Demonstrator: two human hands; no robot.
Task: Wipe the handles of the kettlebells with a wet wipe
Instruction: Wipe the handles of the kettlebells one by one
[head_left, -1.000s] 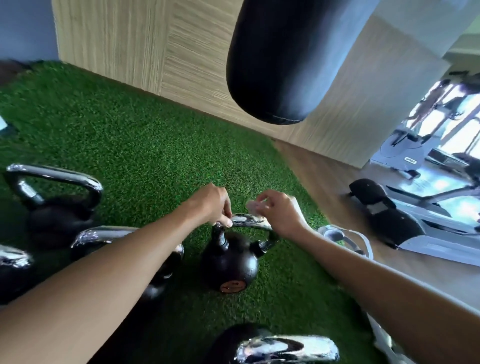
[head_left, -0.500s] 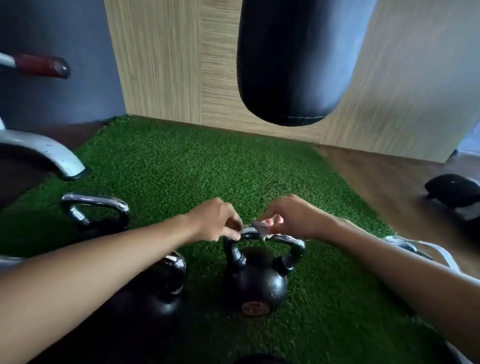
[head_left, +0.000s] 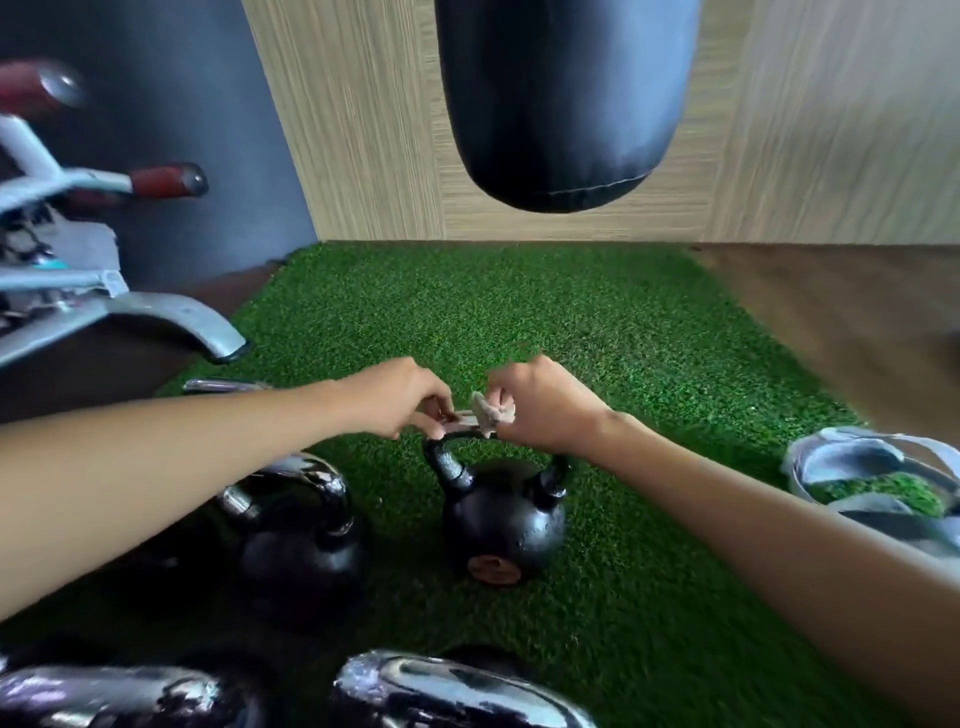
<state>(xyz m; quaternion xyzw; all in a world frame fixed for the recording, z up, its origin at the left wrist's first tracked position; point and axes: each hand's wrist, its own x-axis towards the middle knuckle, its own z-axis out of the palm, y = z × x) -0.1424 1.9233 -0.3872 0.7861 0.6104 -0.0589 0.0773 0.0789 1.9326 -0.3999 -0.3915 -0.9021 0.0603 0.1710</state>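
I can read no text anywhere. Below my fingers (head_left: 436, 410), the small kettlebell (head_left: 501, 519) carries a round reddish badge (head_left: 492, 565) low on its front, but whatever is printed there is too blurred to make out.

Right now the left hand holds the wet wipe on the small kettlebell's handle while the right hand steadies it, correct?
Wrong hands. The head view shows the right hand holding the wet wipe on the small kettlebell handle; the left hand steadies it.
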